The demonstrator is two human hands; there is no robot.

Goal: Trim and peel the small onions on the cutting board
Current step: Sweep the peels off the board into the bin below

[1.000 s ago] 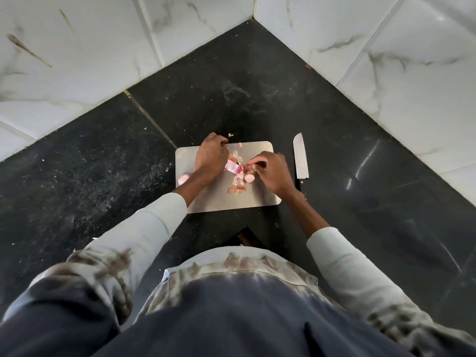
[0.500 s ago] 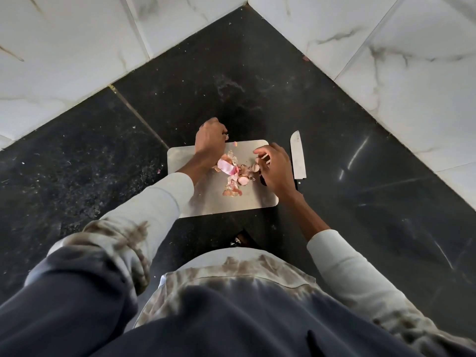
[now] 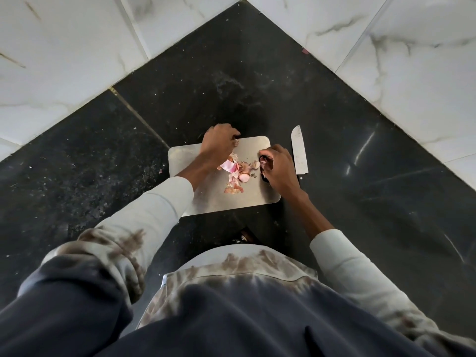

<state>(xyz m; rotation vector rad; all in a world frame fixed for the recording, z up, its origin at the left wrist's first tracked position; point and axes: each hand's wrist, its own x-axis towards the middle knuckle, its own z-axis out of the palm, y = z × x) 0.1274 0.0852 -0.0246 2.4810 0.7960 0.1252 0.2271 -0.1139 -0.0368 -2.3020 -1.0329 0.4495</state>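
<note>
- The left hand (image 3: 217,145) sits at the far edge of the cutting board (image 3: 213,202), fingers curled round something small at the fingertips; it looks like a scrap of skin or a small onion, but the view is too small to tell which.
- A heap of pink peelings (image 3: 235,173) lies in the middle of the board, just under and beside the left wrist, with a few paler trimmed pieces mixed in. No whole unpeeled onion shows clearly among them.
- The right hand (image 3: 279,166) rests over the board's right edge, fingers bent in a pinch on a small pale piece; a dark shape under the palm cannot be identified.
- The knife (image 3: 298,152) lies off the board on the dark worktop (image 3: 360,176), just beside the right hand, blade pointing to the far side, held by neither hand.
- Likely risks: the loose skins could hide a peeled onion and get swept off with it; a slippery bulb could squirt from the pinch onto the gritty worktop; the right hand could brush the blade's edge when reaching for the knife without looking.
</note>
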